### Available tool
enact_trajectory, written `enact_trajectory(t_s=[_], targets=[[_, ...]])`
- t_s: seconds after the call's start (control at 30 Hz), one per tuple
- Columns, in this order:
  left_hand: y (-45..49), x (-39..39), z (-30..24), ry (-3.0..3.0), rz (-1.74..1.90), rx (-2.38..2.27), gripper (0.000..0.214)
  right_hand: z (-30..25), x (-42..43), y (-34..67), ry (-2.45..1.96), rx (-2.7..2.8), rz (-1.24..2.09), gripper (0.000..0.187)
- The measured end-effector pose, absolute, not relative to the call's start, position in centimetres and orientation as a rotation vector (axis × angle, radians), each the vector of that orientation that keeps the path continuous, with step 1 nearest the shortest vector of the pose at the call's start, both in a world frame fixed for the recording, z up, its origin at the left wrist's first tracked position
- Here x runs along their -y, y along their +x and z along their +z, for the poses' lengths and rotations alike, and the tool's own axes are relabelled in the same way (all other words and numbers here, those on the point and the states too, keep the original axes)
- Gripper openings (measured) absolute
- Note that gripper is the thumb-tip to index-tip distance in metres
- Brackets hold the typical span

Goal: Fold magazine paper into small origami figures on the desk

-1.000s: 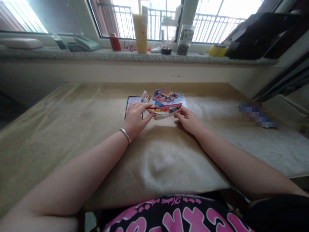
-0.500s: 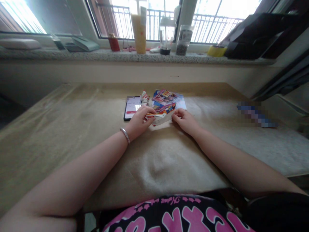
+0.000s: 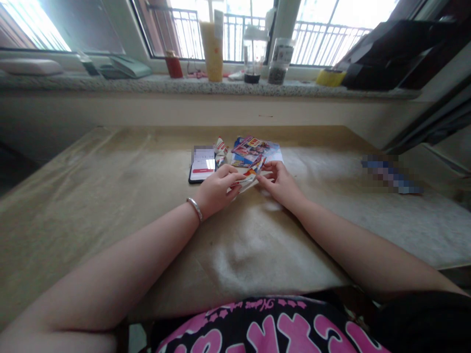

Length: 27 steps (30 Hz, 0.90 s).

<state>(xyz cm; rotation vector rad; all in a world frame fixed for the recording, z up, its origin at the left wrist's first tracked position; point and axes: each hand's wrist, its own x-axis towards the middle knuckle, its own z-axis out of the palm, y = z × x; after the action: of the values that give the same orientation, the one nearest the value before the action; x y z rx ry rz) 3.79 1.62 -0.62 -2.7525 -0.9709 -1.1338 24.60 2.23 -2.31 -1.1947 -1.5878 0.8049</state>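
Note:
A colourful printed sheet of paper [image 3: 250,175], white on its reverse and bent along its length, is held between my two hands above the table. Its near end is pinched by my left hand [image 3: 220,186], which wears a silver bangle [image 3: 195,209] at the wrist. Thumb and fingers of my right hand [image 3: 277,180] grip the far end. Just behind lies a small pile of printed leaflets [image 3: 253,148] in blue, pink and red. Beside the pile stands a red-and-white folded paper piece [image 3: 221,147]. A smartphone [image 3: 202,165] with a lit screen lies left of my left hand.
A beige cover lies over the table [image 3: 110,211]. At the far right rests a blurred blue item [image 3: 392,175]. Along the granite windowsill [image 3: 140,86] stand a yellow cup [image 3: 212,51], a red bottle [image 3: 173,64], clear containers and a black bag [image 3: 382,56].
My hands have come closer together, the left moving right and slightly nearer. The sheet between them is now bent narrower, and more of the phone shows.

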Motion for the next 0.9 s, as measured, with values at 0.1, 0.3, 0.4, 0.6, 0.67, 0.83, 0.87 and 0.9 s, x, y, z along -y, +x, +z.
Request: enact_trajectory(t_s=[0.1,0.3,0.4,0.6,0.67,0.83,0.87,0.9], targets=[[3.95,-1.30,-0.54,-2.808,-1.153,0.875,0.022,-2.28,-2.13,24.24,-1.200,1.582,0.821,0.041],[4.00,-0.85,-0.57,-2.904,-1.150,0.935,0.036,-2.64,-2.56,24.29,-1.207,1.533,0.846,0.047],[4.01,-0.89,-0.47,-2.939,-1.157,0.946,0.035,-2.83,-2.75,24.51,-1.200,1.574,0.846,0.051],[4.00,-1.13,-0.13,-3.036,-0.997,0.914,0.028,-2.91,-2.74,24.67,-1.187,1.683,0.844,0.045],[4.00,-1.20,-0.17,-3.046,-0.975,0.921,0.028,-2.79,-2.61,24.62,-1.171,1.707,0.873,0.043],[3.95,-1.49,-0.55,-3.047,-0.952,0.984,0.027,-2.33,-2.22,24.38,-1.124,1.747,0.888,0.038],[3.93,-1.56,-0.63,-3.054,-0.955,0.994,0.025,-2.26,-2.16,24.35,-1.127,1.765,0.861,0.037],[3.91,-1.62,-0.68,-3.061,-0.958,1.007,0.023,-2.21,-2.12,24.34,-1.137,1.785,0.830,0.037]])
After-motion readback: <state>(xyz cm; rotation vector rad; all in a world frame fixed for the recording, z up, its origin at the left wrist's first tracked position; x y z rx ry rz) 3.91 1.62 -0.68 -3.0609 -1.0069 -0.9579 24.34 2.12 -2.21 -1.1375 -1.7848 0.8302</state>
